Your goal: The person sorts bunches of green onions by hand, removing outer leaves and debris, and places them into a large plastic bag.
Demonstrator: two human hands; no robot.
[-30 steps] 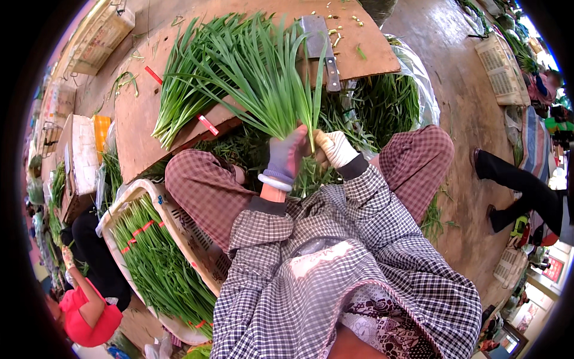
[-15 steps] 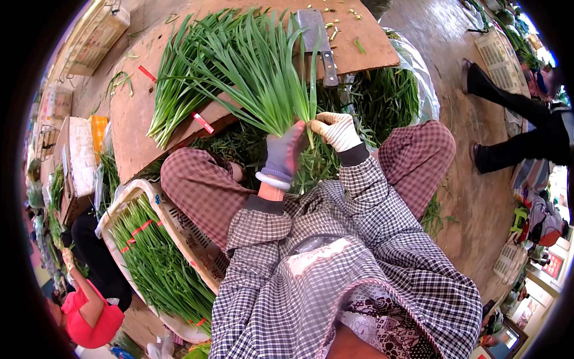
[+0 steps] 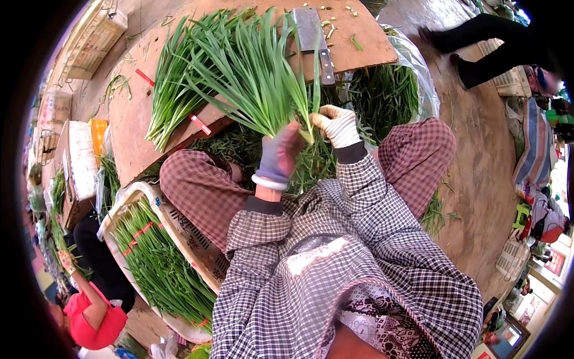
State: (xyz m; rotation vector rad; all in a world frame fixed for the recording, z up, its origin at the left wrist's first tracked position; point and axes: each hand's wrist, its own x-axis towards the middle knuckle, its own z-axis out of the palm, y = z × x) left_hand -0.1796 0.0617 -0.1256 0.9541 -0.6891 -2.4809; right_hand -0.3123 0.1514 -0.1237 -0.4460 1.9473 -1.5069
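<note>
My gloved left hand (image 3: 278, 157) is closed around the lower ends of a fanned bunch of garlic chives (image 3: 257, 78), its leaves spreading up over the board. The striped glove of my right hand (image 3: 336, 127) is just right of the bunch, thumb and forefinger pinched on a single outer chive stalk (image 3: 315, 84). Another pile of chives (image 3: 170, 96) lies on the brown board (image 3: 133, 128), left of the held bunch. A cleaver (image 3: 309, 33) rests flat on the board, its dark handle toward me.
Left of my knee stands a white plastic crate (image 3: 173, 239) of chives tied with red bands. Loose greens (image 3: 382, 99) fill a clear plastic bag beyond my right knee. Red strips (image 3: 200, 124) and cut bits lie on the board. A person in red (image 3: 94, 317) is at lower left; another walks at upper right.
My left hand has shifted slightly left and down with the bunch, and my right hand has moved a little apart from it. The walking person's legs have moved farther away.
</note>
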